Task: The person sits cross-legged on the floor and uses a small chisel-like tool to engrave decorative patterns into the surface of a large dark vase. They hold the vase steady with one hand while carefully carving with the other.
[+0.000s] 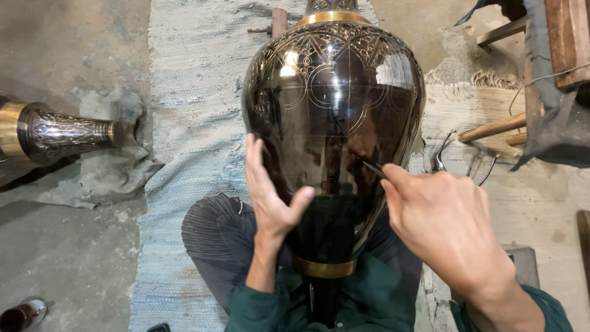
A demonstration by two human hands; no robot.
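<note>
A large dark vase (332,141) is laid across the lap, its gold-banded foot nearest the body and its neck pointing away. The left hand (270,197) is spread open and pressed flat against the left flank of the vase, thumb hooked toward the front, so that the body is steadied rather than gripped. On the right of the vase, the right hand (445,224) is closed around a thin graver (373,169), whose tip is set against the glossy, unworked lower belly.

Above the tip, fine arches and circles are already cut into the shoulder of the vase. A pale mat (190,123) is spread beneath it. Right of the vase, bent metal tools (441,157) lie on the floor, with wooden pieces further off. Far to the left of the vase, a second engraved vessel (55,132) lies on a grey cloth.

A slip is judged the main risk: the curved, polished metal gives the point little purchase, and a stray scratch could be scored across the plain area. Rolling is also possible, since the vase is held only by an open palm.
</note>
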